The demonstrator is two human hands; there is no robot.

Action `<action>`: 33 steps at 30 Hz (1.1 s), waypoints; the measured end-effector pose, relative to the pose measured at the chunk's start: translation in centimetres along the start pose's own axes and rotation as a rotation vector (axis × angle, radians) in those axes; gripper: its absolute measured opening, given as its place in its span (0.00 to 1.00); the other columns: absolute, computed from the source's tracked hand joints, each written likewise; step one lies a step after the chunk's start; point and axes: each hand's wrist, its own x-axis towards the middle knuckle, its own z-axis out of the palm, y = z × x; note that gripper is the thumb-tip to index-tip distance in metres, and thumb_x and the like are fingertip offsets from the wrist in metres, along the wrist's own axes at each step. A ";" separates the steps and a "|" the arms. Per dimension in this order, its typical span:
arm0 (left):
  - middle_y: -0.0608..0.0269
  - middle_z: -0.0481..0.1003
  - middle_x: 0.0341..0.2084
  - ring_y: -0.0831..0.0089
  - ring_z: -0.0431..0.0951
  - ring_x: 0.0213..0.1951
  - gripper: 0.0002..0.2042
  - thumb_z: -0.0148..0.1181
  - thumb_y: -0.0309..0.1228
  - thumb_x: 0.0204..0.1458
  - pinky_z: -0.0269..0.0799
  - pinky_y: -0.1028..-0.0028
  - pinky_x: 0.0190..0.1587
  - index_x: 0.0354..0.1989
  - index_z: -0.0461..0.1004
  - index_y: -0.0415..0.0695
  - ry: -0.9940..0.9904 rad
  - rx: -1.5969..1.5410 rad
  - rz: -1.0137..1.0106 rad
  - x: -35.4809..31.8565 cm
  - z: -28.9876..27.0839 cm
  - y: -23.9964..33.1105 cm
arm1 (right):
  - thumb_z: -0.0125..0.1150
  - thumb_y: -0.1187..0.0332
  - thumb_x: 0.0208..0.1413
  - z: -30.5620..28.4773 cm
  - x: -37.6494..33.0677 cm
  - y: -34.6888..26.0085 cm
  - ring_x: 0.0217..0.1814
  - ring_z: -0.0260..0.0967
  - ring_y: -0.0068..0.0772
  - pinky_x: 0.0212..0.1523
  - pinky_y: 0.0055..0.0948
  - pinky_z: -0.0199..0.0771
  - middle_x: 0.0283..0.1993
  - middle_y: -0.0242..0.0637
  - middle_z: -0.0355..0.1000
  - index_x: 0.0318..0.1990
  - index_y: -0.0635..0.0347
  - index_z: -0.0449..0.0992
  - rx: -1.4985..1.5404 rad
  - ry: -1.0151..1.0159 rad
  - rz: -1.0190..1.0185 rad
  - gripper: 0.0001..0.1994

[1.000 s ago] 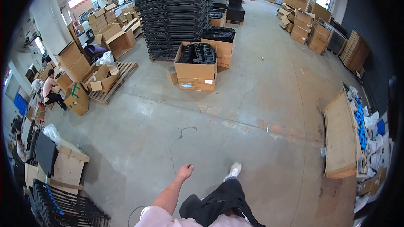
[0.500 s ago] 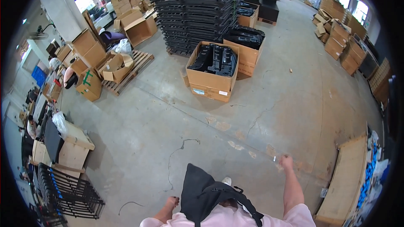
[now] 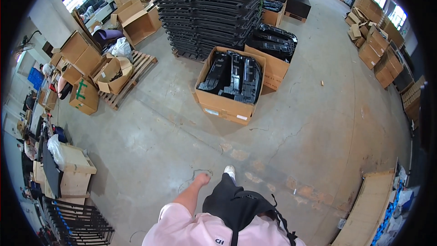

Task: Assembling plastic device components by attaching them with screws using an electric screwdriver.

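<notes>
My left hand swings forward over the concrete floor, its fingers curled in and nothing visible in them. It touches no object; a dark crack in the floor runs just beyond it. My right hand is out of the picture. A black apron hangs in front of my pink shirt, and one white shoe shows ahead of it. Farther forward, the nearest carton stands with its top open, full of black moulded plastic parts.
Behind that carton are a second carton of black parts and a tall stack of black frames. A wooden pallet bears cartons at the left. Black racks stand near left, a long board near right. Cartons line the right side.
I have stepped forward, so the cartons and stack look nearer. My left hand has swung forward, while my right hand has dropped out of view. A white shoe now shows out in front.
</notes>
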 end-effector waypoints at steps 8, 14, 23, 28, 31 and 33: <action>0.43 0.79 0.49 0.47 0.78 0.55 0.22 0.53 0.46 0.61 0.73 0.56 0.58 0.53 0.78 0.41 0.354 -0.499 0.106 14.5 -23.7 14.1 | 0.61 0.64 0.55 1.9 9.3 -0.9 0.26 0.75 0.28 0.25 0.33 0.71 0.25 0.34 0.76 0.25 0.60 0.80 0.110 0.053 0.243 0.12; 0.42 0.79 0.48 0.44 0.78 0.54 0.23 0.52 0.49 0.62 0.73 0.55 0.56 0.51 0.78 0.41 0.287 -0.328 0.067 16.5 -23.0 13.8 | 0.59 0.65 0.56 -1.3 31.6 -12.5 0.22 0.74 0.28 0.20 0.31 0.71 0.26 0.37 0.77 0.35 0.64 0.79 0.265 -0.163 0.185 0.10; 0.47 0.83 0.35 0.46 0.83 0.44 0.22 0.52 0.48 0.57 0.76 0.52 0.50 0.41 0.83 0.42 -0.115 -0.573 -0.689 4.2 -12.4 4.2 | 0.56 0.59 0.56 -5.1 53.3 -33.3 0.31 0.80 0.36 0.34 0.36 0.80 0.33 0.43 0.81 0.45 0.64 0.82 -0.176 -0.069 -0.169 0.18; 0.54 0.81 0.37 0.60 0.80 0.40 0.19 0.53 0.45 0.58 0.75 0.63 0.42 0.44 0.82 0.43 -0.042 -0.500 -0.673 5.8 -13.1 0.4 | 0.57 0.53 0.56 -2.2 53.7 -42.7 0.55 0.78 0.50 0.57 0.43 0.76 0.50 0.53 0.80 0.56 0.60 0.80 -0.368 -0.143 -0.184 0.25; 0.45 0.80 0.49 0.48 0.79 0.55 0.24 0.54 0.51 0.58 0.74 0.57 0.58 0.51 0.80 0.44 0.020 -0.256 -0.435 13.3 -17.7 0.6 | 0.57 0.49 0.56 -0.3 54.9 -44.9 0.65 0.71 0.53 0.65 0.43 0.71 0.60 0.57 0.74 0.62 0.62 0.75 -0.357 -0.145 -0.033 0.31; 0.45 0.81 0.48 0.48 0.79 0.54 0.26 0.54 0.53 0.59 0.74 0.56 0.58 0.56 0.77 0.46 0.072 -0.135 -0.383 19.5 -22.0 0.0 | 0.57 0.47 0.56 1.2 55.6 -46.1 0.68 0.68 0.54 0.68 0.42 0.68 0.64 0.57 0.71 0.65 0.62 0.72 -0.350 -0.153 0.032 0.34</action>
